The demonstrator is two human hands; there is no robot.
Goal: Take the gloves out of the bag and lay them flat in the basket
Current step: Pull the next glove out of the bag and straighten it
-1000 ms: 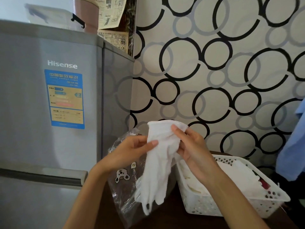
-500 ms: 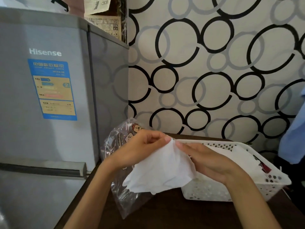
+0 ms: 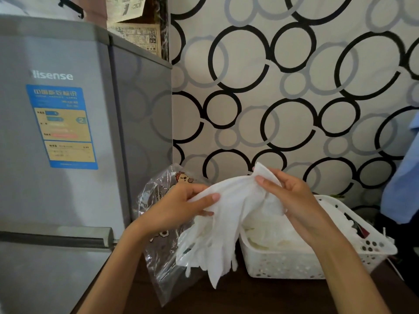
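Here we hold a bundle of white gloves [image 3: 229,214] in the air between both hands, above the dark desk [image 3: 260,293] and just left of the white perforated basket [image 3: 283,266]. Our left hand [image 3: 179,207] pinches the left part of the bundle, thumb on top and fingers curled beneath the fabric. Our right hand [image 3: 292,200] pinches the cuff end, which stands up above the thumb; the remaining fingers curl around the cloth behind it. The glove fingers hang downward from the grip, their tips clear of the desk surface as far as we can tell.

The clear plastic bag [image 3: 158,252], printed with small cartoon figures, stands slumped on the desk behind and below the left hand, partly hidden by the gloves. We cannot tell whether it still contains anything.

The basket rests on the desk to the right, beneath our right forearm. It already contains white fabric [image 3: 272,236], lying in a loose heap; a dark red item [image 3: 364,233] shows at its far right side, too small to identify.

A grey Hisense refrigerator [image 3: 68,137] stands at the left, touching the desk edge, with a blue and yellow energy label [image 3: 62,126] on its door. The wall behind carries wallpaper [image 3: 294,87] with black and grey rings. A blue garment [image 3: 403,182] hangs at the right edge.
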